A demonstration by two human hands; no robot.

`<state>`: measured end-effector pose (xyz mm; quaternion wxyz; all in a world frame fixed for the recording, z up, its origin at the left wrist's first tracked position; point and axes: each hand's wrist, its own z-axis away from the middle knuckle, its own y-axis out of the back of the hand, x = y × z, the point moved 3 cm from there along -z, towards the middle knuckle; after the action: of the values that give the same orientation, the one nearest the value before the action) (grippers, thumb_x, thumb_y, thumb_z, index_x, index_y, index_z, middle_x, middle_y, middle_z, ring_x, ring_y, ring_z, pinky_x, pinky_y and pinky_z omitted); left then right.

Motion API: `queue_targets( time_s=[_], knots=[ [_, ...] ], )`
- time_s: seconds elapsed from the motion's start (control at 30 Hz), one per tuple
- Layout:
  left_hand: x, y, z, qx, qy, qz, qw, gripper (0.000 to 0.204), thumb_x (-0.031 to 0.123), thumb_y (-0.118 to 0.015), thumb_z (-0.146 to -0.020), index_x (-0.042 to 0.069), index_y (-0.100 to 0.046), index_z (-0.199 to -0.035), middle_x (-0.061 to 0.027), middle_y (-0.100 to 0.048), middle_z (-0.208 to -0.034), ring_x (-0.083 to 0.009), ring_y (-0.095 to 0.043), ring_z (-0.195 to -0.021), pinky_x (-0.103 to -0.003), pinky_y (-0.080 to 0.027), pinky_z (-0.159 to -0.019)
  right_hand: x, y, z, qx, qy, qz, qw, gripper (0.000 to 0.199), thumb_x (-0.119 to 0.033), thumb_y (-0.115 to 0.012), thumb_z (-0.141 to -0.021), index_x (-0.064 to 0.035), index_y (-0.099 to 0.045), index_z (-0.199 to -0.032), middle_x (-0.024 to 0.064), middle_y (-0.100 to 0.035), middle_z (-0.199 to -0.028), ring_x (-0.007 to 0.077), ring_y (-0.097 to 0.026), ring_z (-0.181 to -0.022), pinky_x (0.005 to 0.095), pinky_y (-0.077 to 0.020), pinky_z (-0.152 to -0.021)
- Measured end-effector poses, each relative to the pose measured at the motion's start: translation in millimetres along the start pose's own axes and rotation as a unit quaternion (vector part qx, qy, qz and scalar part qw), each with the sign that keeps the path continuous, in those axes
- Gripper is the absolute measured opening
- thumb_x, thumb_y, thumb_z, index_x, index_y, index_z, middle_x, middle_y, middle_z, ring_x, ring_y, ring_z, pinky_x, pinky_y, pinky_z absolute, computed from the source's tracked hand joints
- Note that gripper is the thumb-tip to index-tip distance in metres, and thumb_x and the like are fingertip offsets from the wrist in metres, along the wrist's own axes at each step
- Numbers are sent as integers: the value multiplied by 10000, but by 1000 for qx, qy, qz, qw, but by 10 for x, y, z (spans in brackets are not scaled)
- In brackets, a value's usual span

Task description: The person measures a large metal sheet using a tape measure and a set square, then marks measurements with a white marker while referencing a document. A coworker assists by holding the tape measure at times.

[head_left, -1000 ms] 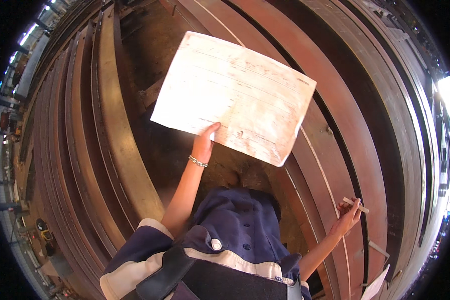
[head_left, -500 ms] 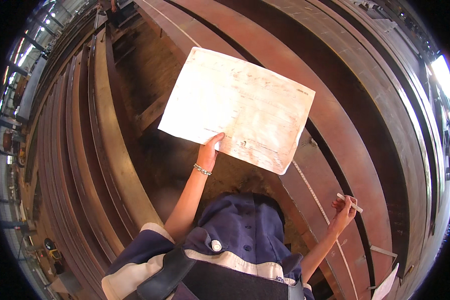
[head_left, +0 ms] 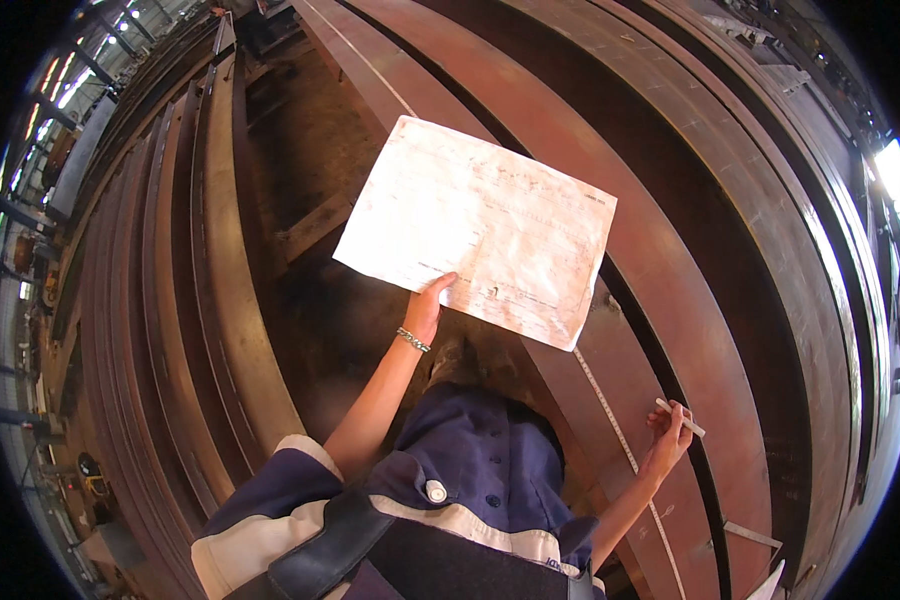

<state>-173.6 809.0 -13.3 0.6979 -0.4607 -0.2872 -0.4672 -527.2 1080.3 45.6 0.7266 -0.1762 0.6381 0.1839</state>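
Observation:
My left hand (head_left: pixel 426 308) grips a creased white paper sheet (head_left: pixel 530 235) by its near edge, thumb on top. Faint lines and print cover the sheet, and glare washes out its left part. A chain bracelet (head_left: pixel 412 340) circles my left wrist. Between the fingers of my right hand (head_left: pixel 667 445) is a thin pale stick (head_left: pixel 694 429), which looks like marking chalk. That hand is over a reddish-brown steel beam (head_left: pixel 570 385). A tape measure (head_left: pixel 610 415) lies stretched along this beam, partly hidden under the sheet.
More long steel beams (head_left: pixel 690 290) run to the right, with dark gaps between them. Several beams (head_left: pixel 232 300) also stand close together on the left. A thin metal angle piece (head_left: pixel 752 534) and a white sheet corner (head_left: pixel 768 582) show at lower right.
The paper sheet sits slightly lower in view, still in my left hand. My right hand appears a little further left with the stick. The whole view has shifted slightly.

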Motion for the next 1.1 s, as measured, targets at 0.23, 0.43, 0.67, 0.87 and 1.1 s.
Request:
queue_targets(
  time_s=[0.23,0.43,0.67,0.87,1.1],
  knots=[
    [19,4,-155,-6,-66,-62,996,327,164,-643,-834,-17,-636,-1106,-74,-640,-1111,-161,-572,-1032,-281,-435,-890,-17,130,-87,-8,-57,34,998,195,-242,-576,-933,-49,-599,-917,36,-621,-718,88,-554,-591,238,-450,-537],
    [-130,-100,-449,-63,-53,-12,997,273,195,-594,-893,31,-603,-1112,-61,-634,-1075,-162,-614,-951,-299,-527,-726,-86,234,-216,-82,-2,92,992,212,-231,-555,-950,-33,-554,-873,43,-597,-663,92,-548,-544,242,-426,-493],
    [42,-424,-220,-105,-10,39,994,276,213,-587,-907,35,-568,-1117,-72,-616,-1072,-180,-628,-920,-321,-579,-663,-220,438,-41,-128,-66,138,980,212,-206,-530,-958,-44,-530,-821,33,-577,-630,79,-528,-503,212,-408,-455],
    [125,-362,-204,-94,-58,-61,992,268,222,-616,-889,46,-590,-1089,-63,-608,-1066,-176,-623,-922,-319,-587,-656,-97,74,58,-140,-79,104,982,206,-202,-533,-953,-55,-529,-808,18,-574,-624,69,-515,-492,201,-381,-443],
    [62,-292,-261,-105,-83,-137,981,273,200,-636,-872,26,-604,-1080,-65,-604,-1065,-169,-622,-902,-312,-586,-641,-13,-565,27,-185,-85,98,974,203,-159,-538,-943,-18,-525,-797,56,-611,-648,82,-568,-514,221,-441,-435]
  ],
)
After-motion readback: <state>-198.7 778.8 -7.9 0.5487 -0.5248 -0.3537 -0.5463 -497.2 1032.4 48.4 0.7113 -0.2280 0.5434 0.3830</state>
